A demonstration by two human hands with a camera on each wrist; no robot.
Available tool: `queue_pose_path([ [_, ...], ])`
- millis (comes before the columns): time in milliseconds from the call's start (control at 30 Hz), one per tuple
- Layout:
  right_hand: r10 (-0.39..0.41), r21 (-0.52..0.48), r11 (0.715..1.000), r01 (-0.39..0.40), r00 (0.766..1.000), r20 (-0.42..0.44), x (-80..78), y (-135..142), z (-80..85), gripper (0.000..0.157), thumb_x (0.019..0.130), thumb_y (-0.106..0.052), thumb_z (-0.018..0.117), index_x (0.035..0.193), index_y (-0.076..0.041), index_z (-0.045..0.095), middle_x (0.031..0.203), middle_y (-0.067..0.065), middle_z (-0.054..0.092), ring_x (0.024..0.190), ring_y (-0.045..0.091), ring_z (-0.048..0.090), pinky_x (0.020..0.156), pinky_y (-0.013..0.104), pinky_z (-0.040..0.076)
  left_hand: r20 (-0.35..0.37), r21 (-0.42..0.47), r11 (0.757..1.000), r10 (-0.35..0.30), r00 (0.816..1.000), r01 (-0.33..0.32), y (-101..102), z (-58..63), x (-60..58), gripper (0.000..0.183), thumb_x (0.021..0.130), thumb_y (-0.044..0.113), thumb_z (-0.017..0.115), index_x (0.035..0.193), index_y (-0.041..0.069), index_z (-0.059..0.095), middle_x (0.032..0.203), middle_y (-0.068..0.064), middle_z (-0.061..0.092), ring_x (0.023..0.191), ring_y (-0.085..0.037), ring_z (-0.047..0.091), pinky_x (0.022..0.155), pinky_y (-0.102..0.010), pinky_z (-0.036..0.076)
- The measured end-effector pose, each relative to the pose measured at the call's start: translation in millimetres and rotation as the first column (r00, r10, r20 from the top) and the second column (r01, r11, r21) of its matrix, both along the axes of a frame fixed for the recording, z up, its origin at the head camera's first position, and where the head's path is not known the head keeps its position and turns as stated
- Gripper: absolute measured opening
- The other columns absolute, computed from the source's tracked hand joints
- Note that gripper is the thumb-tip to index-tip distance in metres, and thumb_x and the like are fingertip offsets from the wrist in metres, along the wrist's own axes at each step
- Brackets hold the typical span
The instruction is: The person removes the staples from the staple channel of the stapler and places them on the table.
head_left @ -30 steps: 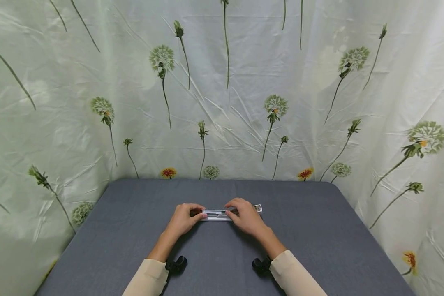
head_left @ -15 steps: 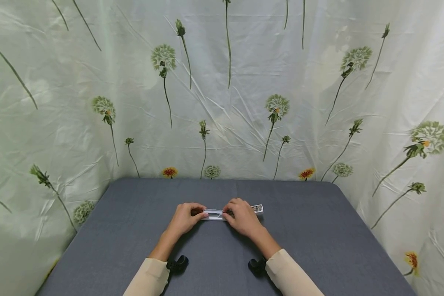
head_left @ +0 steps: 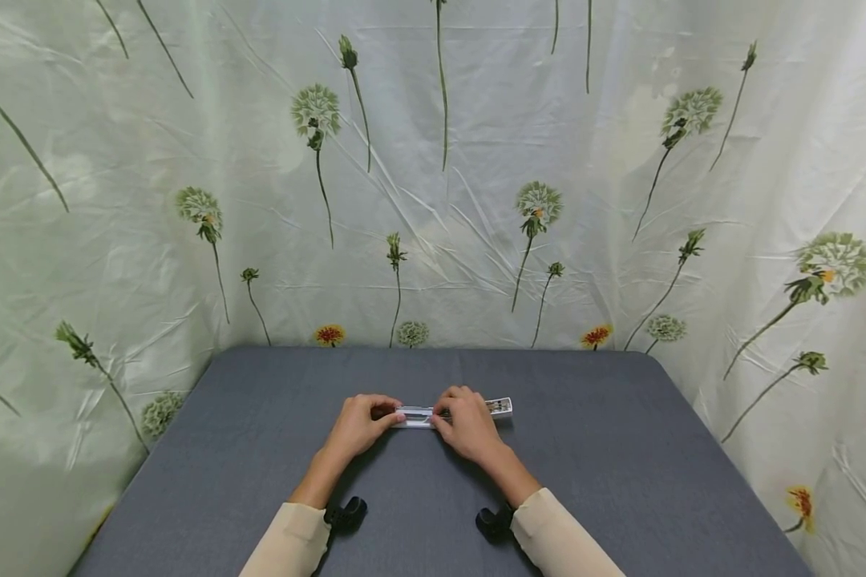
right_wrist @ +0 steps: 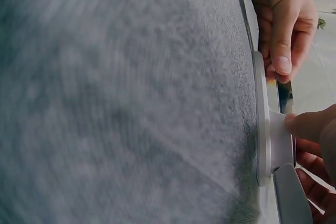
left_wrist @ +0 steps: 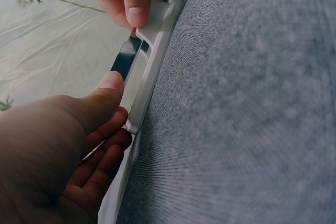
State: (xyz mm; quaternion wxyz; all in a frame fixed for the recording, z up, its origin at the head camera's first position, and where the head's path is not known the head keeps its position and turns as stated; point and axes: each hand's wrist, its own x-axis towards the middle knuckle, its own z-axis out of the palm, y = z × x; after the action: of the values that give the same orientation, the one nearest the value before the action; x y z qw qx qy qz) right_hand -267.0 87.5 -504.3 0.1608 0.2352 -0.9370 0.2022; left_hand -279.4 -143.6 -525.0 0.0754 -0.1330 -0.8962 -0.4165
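A white and grey stapler (head_left: 416,424) lies lengthwise on the table, its top arm (head_left: 501,407) swung back to the right. Its pale base (left_wrist: 152,77) rests on the cloth, and a shiny metal magazine (left_wrist: 126,57) runs above it. My left hand (head_left: 357,426) pinches the left end; in the left wrist view the thumb is on the magazine and the fingers curl by the base tip. My right hand (head_left: 472,425) grips the stapler's middle, thumb on the near side (right_wrist: 281,135) and fingers on the far side, partly hidden.
Dark grey cloth covers the table (head_left: 433,497). A pale curtain (head_left: 433,200) printed with dandelions hangs behind it and along both sides. Black wrist cameras (head_left: 346,515) sit below the cream sleeves (head_left: 289,541).
My right hand has slid a little to the left along the stapler, showing more of the swung-back arm. My left hand stays at the left end.
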Motion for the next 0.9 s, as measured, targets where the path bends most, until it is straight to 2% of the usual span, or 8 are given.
queue_pose_path([
  [233, -0.035, -0.111, 0.993, 0.042, 0.997, 0.064, -1.6, -2.6, -2.0, 0.010, 0.089, -0.027, 0.082, 0.091, -0.018, 0.080, 0.100, -0.001, 0.072, 0.096, 0.020, 0.064, 0.088, 0.044, 0.047, -0.028, -0.011, 1.000, -0.015, 1.000, 0.015, -1.8, -0.4, -0.4, 0.016, 0.087, 0.027, 0.084, 0.100, 0.019, 0.082, 0.093, 0.005, 0.079, 0.080, -0.005, 0.071, 0.072, -0.028, 0.057],
  [400, -0.047, -0.141, 0.988, 0.058, 0.996, 0.080, -3.1, -4.7, -1.7, 0.010, 0.087, -0.029, 0.084, 0.091, -0.021, 0.079, 0.095, -0.004, 0.074, 0.087, 0.015, 0.061, 0.086, 0.042, 0.046, -0.006, -0.004, 1.000, -0.005, 1.000, 0.005, -1.7, -0.2, -0.5, 0.015, 0.086, 0.027, 0.085, 0.100, 0.021, 0.082, 0.093, 0.006, 0.079, 0.081, -0.004, 0.071, 0.074, -0.027, 0.056],
  [667, -0.049, -0.126, 0.990, 0.058, 0.996, 0.075, -5.2, -8.0, 3.7, 0.012, 0.087, -0.029, 0.085, 0.090, -0.021, 0.077, 0.085, -0.008, 0.074, 0.081, 0.013, 0.061, 0.087, 0.041, 0.047, -0.011, -0.003, 1.000, 0.005, 1.000, -0.005, -1.0, -0.8, -0.1, 0.015, 0.086, 0.027, 0.085, 0.099, 0.022, 0.082, 0.094, 0.007, 0.079, 0.083, -0.005, 0.072, 0.075, -0.027, 0.057],
  [900, 0.004, -0.070, 0.998, 0.001, 0.997, 0.076, -8.4, -7.4, 6.2, 0.021, 0.090, -0.030, 0.082, 0.105, -0.016, 0.079, 0.086, -0.008, 0.071, 0.081, 0.013, 0.060, 0.083, 0.039, 0.047, -0.012, -0.006, 1.000, 0.005, 1.000, -0.005, -0.2, -2.2, -0.3, 0.015, 0.086, 0.027, 0.085, 0.100, 0.022, 0.082, 0.094, 0.006, 0.079, 0.083, -0.005, 0.072, 0.075, -0.027, 0.057],
])
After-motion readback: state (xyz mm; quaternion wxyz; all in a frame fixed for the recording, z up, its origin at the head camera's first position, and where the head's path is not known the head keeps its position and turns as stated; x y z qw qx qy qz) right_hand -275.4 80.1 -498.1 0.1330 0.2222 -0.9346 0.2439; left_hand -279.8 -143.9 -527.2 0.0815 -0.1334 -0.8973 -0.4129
